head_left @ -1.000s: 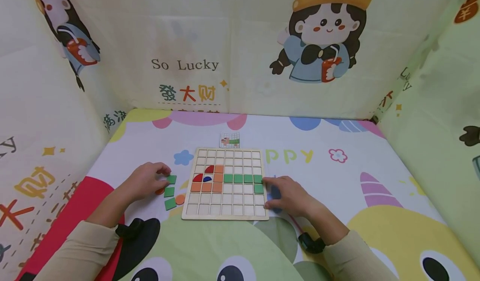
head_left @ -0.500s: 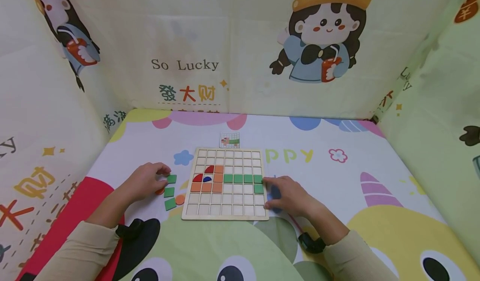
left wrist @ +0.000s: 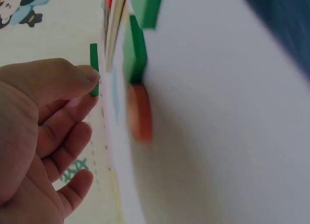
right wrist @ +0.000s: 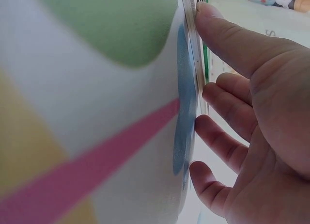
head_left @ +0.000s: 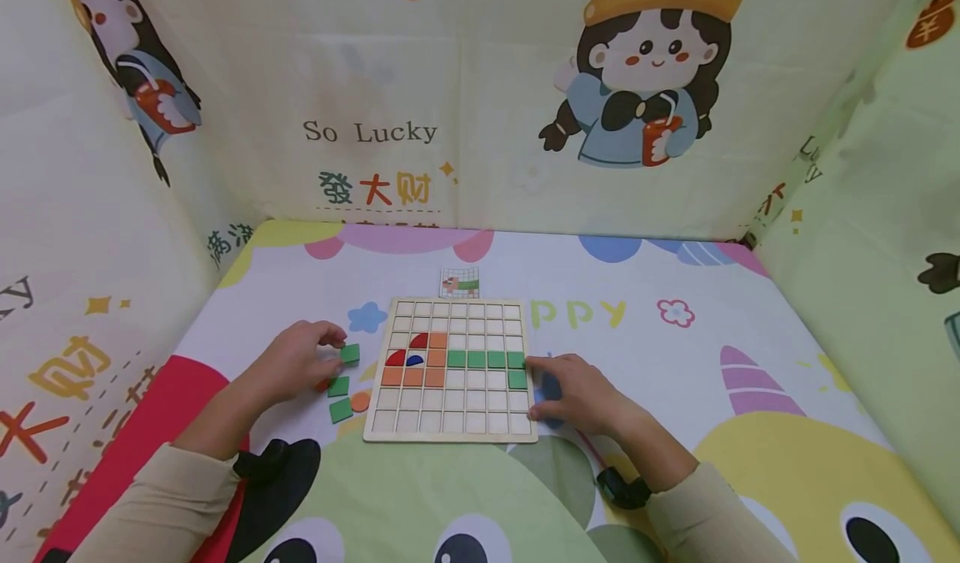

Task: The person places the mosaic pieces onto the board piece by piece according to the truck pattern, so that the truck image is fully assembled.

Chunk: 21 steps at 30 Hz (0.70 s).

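Note:
My left hand [head_left: 300,359] pinches a green square tile [head_left: 350,354] between thumb and fingers, left of the wooden grid board [head_left: 408,421]. In the left wrist view the tile [left wrist: 94,52] stands edge-on at the thumb tip, with the other fingers loosely bent. Two more green tiles [head_left: 339,387] lie just below that hand, beside an orange round piece [head_left: 361,401]. Another round piece is partly hidden by the hand. My right hand [head_left: 577,392] rests its thumb and fingertips along the board's right edge, fingers spread. Orange, red, blue and green pieces [head_left: 476,359] fill some squares.
A small picture card [head_left: 460,283] lies behind the board, showing a coloured grid pattern. A printed cloth [head_left: 637,288] covers the table. Patterned fabric walls [head_left: 495,129] rise at the back and both sides.
My left hand has shifted slightly right and up with the top green tile, which now sits farther from the other two. My right hand and the board stay put.

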Motion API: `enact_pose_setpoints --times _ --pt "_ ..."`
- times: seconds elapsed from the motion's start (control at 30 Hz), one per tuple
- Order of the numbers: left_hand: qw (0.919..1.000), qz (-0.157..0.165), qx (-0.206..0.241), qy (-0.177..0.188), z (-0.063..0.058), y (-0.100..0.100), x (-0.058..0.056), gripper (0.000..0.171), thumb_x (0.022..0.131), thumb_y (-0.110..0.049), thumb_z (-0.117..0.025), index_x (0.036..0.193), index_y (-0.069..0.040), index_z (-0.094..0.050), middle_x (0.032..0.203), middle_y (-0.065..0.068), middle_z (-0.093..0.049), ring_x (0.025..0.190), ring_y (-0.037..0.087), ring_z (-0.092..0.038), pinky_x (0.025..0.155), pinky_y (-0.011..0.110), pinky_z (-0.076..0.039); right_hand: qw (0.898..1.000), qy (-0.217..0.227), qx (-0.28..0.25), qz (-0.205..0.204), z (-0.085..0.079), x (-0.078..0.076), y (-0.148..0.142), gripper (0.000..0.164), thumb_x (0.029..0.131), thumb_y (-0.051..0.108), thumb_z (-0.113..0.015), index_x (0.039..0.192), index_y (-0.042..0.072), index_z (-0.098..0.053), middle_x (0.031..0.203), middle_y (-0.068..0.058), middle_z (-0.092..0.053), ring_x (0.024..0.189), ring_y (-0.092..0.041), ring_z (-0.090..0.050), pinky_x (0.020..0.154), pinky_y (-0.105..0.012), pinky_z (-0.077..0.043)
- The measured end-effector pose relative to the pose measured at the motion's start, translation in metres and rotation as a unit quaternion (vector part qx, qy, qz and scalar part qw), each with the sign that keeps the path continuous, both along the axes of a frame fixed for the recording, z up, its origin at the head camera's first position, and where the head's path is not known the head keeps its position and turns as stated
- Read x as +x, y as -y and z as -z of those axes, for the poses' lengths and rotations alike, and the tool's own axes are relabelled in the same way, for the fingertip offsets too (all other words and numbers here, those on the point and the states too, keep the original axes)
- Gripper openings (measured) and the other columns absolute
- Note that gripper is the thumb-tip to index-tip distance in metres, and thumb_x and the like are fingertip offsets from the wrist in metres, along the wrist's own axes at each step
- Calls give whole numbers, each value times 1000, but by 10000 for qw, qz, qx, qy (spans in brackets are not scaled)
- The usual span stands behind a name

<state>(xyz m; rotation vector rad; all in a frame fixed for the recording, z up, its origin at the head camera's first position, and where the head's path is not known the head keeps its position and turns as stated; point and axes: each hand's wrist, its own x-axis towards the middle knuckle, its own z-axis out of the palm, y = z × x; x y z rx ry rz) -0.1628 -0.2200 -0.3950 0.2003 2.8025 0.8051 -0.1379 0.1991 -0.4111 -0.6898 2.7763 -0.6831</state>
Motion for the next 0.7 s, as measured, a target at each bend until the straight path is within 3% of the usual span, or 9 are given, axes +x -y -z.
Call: enact_pose_setpoints --times 0.07,0.3,0.7 --pt "10000 20 76 17 -2 -6 1 48 82 -10 -76 126 1 -61 120 17 -60 110 36 -49 72 36 -59 10000 -2 -10 3 0 0 0 70 81 32 -84 140 6 -57 133 -13 -61 124 -37 -51 99 -53 -43" --pt "9992 320 14 -228 -8 -30 3 38 86 -10 -76 121 1 -65 115 12 -64 114 34 -51 85 43 -56 10000 -31 -39 -12 1 0 0 70 80 32 -84 139 6 -58 132 -12 -61 123 -36 -52 99 -52 -43" --pt "9952 863 40 -457 -7 -67 5 28 85 -11 -79 111 -6 -69 108 4 -67 108 28 -55 86 41 -55 10000 -12 -13 14 1 0 -1 70 81 32 -84 140 7 -57 133 -13 -61 124 -36 -51 99 -53 -43"
